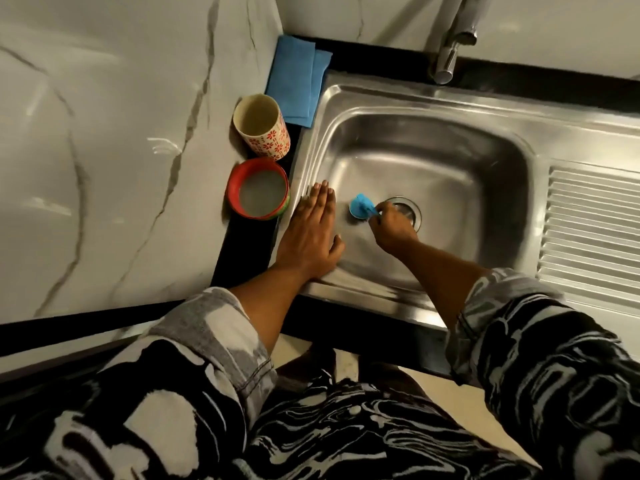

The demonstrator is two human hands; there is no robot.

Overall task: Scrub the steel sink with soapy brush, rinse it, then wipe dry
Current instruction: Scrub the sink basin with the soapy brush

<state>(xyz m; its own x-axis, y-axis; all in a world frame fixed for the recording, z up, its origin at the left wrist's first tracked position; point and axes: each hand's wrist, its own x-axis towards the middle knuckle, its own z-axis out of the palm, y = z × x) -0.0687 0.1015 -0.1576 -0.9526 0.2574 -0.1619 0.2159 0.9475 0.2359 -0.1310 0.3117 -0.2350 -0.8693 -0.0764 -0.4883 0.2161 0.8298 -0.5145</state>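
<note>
On the worktop (104, 202), at the sink's nine o'clock, stands a red bowl (258, 188) of cloudy water. The left hand (311, 237) lies flat on the sink (433, 98) rim, fingers straight and together, as a brace. The blue brush (360, 206), at the drain's (403, 202) nine o'clock, looks light, stiff and probably soap-slick. The right hand's (393, 225) fingers curl tight round its handle — the sensible hold.
</note>
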